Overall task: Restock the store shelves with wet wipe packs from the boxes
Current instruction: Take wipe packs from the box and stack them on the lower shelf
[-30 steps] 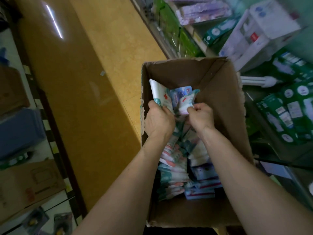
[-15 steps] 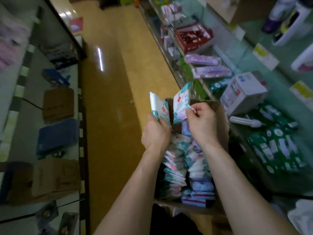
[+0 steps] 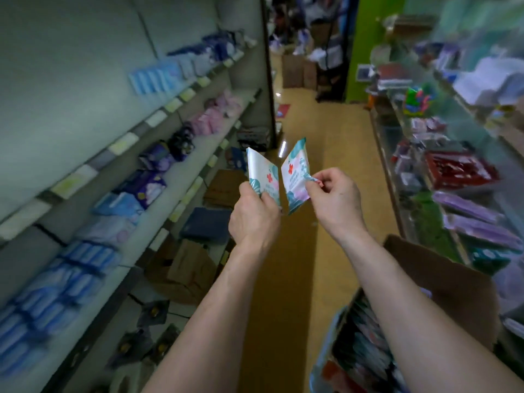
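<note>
Aisle shelves (image 3: 158, 177) now in view, box (image 3: 442, 285) below. Left hand (image 3: 253, 219) grips one pack (image 3: 261, 174), right hand (image 3: 336, 199) pinches second pack (image 3: 296, 177). Both lifted out; shelving next.

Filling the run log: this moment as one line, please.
stage: pick done, shelving pending | left hand: holds wet wipe pack | right hand: pinches second pack | box: lower right, holds more packs

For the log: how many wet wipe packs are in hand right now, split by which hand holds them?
Left hand, left pack: 1
Right hand, right pack: 1
Total in hand: 2
The packs inside the open cardboard box by the right arm are too blurred to count.
</note>
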The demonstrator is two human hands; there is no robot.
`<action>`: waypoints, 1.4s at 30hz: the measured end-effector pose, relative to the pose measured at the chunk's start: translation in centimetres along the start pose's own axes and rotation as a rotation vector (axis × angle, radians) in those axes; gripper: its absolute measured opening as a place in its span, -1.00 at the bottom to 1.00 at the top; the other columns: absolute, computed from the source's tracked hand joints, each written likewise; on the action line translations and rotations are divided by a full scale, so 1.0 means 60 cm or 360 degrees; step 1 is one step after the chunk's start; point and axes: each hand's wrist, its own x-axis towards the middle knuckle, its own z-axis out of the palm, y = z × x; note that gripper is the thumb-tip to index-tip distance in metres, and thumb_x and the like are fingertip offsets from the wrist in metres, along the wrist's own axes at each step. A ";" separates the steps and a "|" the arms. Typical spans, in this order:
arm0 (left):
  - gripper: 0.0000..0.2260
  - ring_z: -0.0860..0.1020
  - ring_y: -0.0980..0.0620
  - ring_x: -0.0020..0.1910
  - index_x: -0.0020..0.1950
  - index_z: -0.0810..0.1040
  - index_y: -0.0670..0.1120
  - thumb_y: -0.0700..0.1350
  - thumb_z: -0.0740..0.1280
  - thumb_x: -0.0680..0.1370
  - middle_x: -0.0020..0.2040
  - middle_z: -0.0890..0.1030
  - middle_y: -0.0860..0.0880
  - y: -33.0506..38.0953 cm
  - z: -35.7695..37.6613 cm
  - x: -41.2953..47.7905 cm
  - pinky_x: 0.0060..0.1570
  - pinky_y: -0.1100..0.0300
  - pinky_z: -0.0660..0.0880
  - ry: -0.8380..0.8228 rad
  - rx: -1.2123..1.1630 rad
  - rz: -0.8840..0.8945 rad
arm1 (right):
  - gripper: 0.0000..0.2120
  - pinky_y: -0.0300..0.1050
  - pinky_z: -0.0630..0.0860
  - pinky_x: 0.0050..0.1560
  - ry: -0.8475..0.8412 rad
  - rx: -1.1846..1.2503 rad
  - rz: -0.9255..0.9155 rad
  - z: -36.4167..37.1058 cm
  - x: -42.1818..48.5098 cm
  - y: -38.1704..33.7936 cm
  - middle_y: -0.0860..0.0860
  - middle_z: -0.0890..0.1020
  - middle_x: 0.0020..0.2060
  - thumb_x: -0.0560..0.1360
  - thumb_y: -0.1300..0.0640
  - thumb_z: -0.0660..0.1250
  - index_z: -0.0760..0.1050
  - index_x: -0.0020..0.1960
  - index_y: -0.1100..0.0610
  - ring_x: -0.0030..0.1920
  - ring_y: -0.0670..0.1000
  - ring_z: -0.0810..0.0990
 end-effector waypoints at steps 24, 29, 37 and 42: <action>-0.86 0.55 -0.14 -0.10 0.07 0.34 -0.10 -0.04 0.12 0.64 -0.04 0.55 -0.06 -0.388 -0.683 -0.080 -0.08 -0.01 0.53 0.0889 0.0112 -0.0273 | -0.90 0.05 0.57 -0.07 -0.0815 0.0295 -0.0740 0.435 -0.374 -0.476 0.00 0.58 -0.21 0.52 0.18 0.32 0.45 -0.15 0.07 -0.11 0.07 0.60; -0.87 0.56 -0.16 -0.07 0.06 0.38 -0.10 -0.06 0.14 0.62 -0.05 0.59 -0.10 -0.459 -0.765 -0.089 -0.06 -0.04 0.54 0.1111 0.0076 -0.0453 | -0.90 0.02 0.58 -0.05 -0.1091 0.0402 -0.0766 0.528 -0.425 -0.534 -0.01 0.60 -0.21 0.54 0.16 0.32 0.45 -0.15 0.05 -0.11 0.04 0.61; -0.79 0.57 -0.18 0.01 0.20 0.39 -0.15 -0.07 0.16 0.64 0.10 0.60 -0.15 -0.564 -0.869 -0.077 -0.01 -0.04 0.54 0.1431 0.0123 -0.0733 | -0.86 0.07 0.63 -0.10 -0.1504 0.0585 -0.0728 0.706 -0.482 -0.608 0.09 0.65 -0.11 0.54 0.18 0.32 0.43 -0.18 0.05 -0.06 0.12 0.64; -0.77 0.56 -0.19 0.06 0.24 0.39 -0.16 -0.08 0.16 0.64 0.13 0.58 -0.16 -0.601 -0.922 -0.072 -0.02 0.01 0.51 0.1650 0.0179 -0.0905 | -0.83 0.18 0.60 -0.07 -0.1642 0.0672 -0.0871 0.789 -0.510 -0.648 0.08 0.65 -0.13 0.51 0.19 0.30 0.43 -0.24 0.01 -0.06 0.14 0.63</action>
